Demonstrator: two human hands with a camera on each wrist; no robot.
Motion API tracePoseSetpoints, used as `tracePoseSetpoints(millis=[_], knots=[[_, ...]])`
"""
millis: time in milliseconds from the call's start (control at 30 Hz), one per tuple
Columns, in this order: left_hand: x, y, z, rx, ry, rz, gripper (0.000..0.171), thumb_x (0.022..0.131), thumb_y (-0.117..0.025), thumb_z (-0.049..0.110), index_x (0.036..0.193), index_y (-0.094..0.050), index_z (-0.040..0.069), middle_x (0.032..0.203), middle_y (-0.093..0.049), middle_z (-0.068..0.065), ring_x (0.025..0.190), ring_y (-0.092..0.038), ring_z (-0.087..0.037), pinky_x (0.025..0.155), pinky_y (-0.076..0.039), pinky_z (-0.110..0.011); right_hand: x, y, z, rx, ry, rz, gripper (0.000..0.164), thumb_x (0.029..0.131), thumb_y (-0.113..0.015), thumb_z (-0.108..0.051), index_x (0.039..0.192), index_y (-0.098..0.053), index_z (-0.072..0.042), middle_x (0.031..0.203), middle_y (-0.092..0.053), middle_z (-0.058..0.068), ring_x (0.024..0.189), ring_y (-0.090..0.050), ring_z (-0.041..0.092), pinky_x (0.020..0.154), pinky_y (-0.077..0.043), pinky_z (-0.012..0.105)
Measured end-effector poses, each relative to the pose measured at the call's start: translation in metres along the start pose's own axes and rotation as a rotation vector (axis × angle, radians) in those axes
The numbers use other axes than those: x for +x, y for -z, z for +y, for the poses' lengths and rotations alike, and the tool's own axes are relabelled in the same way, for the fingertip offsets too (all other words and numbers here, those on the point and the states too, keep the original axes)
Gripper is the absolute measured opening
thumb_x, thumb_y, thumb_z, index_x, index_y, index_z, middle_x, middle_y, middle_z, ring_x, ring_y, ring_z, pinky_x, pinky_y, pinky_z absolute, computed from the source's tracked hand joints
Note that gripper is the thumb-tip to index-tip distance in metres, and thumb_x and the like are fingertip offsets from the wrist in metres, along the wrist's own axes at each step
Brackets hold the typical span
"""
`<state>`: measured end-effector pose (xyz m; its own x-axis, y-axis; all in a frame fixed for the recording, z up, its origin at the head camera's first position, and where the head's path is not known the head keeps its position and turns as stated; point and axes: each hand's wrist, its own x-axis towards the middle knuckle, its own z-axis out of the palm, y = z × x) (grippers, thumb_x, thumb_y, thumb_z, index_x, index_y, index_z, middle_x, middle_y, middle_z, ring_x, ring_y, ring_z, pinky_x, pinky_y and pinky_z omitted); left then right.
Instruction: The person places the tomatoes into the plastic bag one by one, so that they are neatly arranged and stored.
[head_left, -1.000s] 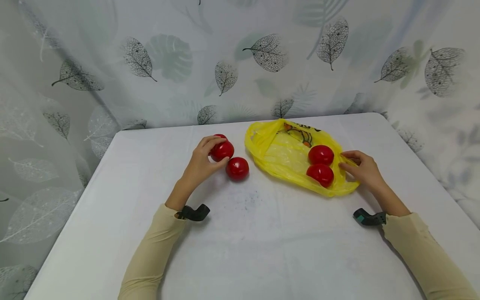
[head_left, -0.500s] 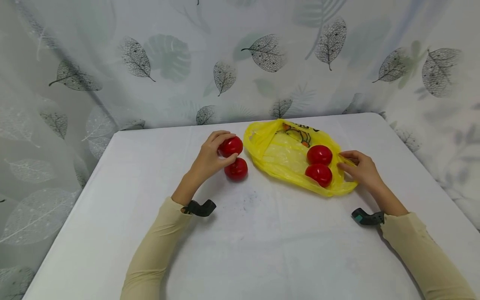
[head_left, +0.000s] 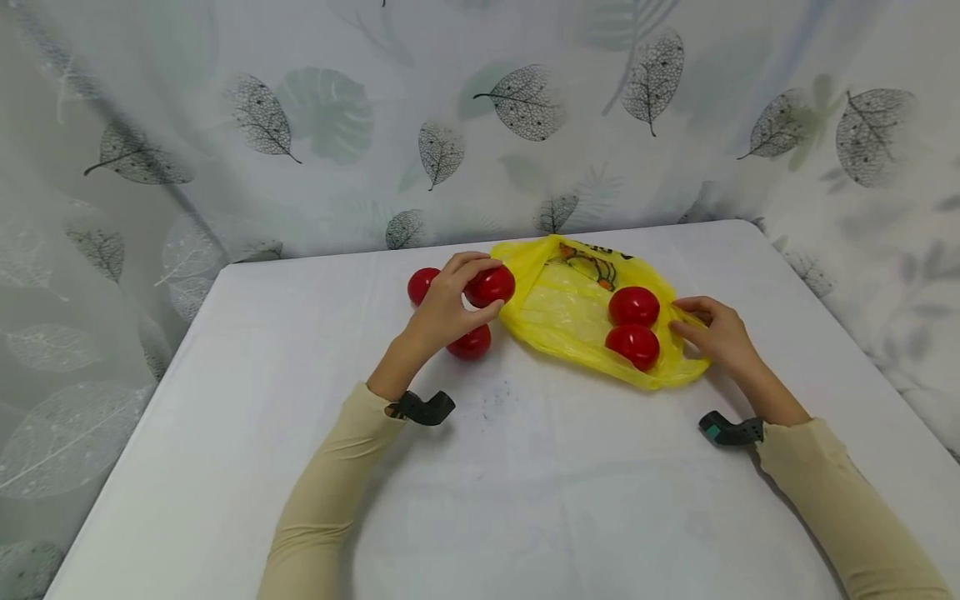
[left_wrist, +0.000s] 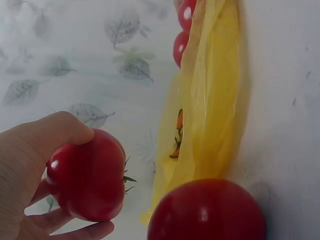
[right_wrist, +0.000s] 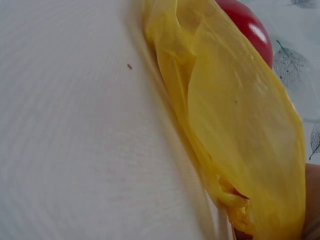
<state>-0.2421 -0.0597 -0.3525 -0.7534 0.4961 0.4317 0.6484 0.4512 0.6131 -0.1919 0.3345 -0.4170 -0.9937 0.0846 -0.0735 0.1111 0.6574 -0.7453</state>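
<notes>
My left hand [head_left: 442, 312] grips a red tomato [head_left: 491, 286] between thumb and fingers, just left of a yellow plastic bag [head_left: 558, 310]. In the left wrist view the held tomato [left_wrist: 89, 176] shows a green stem end facing the bag. Another tomato [head_left: 471, 342] lies on the table under this hand, and one more tomato [head_left: 423, 285] sits behind it. My right hand [head_left: 720, 332] pinches the right edge of the bag. Inside the bag, toward its right side, rest two tomatoes, one far [head_left: 634, 306] and one near [head_left: 633, 346].
A white cloth covers the table [head_left: 570, 492], and its back edge meets a curtain [head_left: 345, 125] printed with leaves. Black wrist cameras sit on the left wrist [head_left: 425, 408] and the right wrist [head_left: 729, 429].
My left hand has lifted the tomato and carried it right, toward the bag, uncovering the tomato behind. My right hand stays at the bag's edge.
</notes>
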Motion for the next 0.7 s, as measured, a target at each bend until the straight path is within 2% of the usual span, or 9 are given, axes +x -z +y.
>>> tracePoseSetpoints(millis=[267,700], knots=[[0.009,-0.014,0.006,-0.029,-0.019,-0.029,0.050,0.085,-0.074,0.014,0.131,-0.057,0.005,0.136,-0.050,-0.014,0.121,-0.052,-0.027,0.096,-0.052,-0.037,0.000,0.001,-0.001,0.003,0.001,0.004,0.050,0.099,-0.058,-0.025,0.135,-0.046,0.007,0.136,-0.047,0.031,0.126,-0.043,0.046,0.107,-0.036,0.058],[0.017,-0.036,0.013,-0.066,-0.002,-0.105,0.049,0.086,-0.074,0.017,0.131,-0.057,0.008,0.138,-0.048,-0.010,0.124,-0.049,-0.025,0.096,-0.052,-0.033,-0.001,0.000,-0.001,0.007,-0.007,0.005,0.050,0.099,-0.058,-0.025,0.136,-0.045,0.006,0.135,-0.047,0.030,0.124,-0.044,0.045,0.107,-0.037,0.058]])
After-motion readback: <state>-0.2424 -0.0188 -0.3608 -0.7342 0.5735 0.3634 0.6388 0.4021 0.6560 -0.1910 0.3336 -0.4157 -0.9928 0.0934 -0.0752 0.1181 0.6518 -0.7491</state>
